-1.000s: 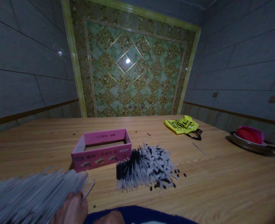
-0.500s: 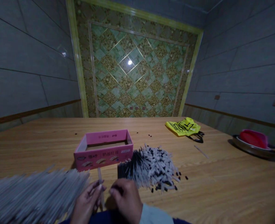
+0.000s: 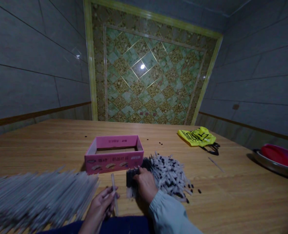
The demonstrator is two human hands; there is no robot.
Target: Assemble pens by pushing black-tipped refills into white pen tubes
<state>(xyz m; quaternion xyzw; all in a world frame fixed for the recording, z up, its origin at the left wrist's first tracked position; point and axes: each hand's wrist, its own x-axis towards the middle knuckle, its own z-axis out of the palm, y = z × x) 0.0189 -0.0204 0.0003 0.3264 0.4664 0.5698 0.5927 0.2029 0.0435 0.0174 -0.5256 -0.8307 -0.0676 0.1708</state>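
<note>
Head view: left hand [image 3: 102,202] pinches a pale tube [image 3: 113,182]; right hand [image 3: 146,186] (can't tell its grip) touches dark-tipped rods [image 3: 130,178].

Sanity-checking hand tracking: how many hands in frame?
2. The left hand holds a translucent tube nearer the camera than the pink cardboard box; the right hand is at the dark-ended tubes, to the right. No sign of any others hidden.
</note>
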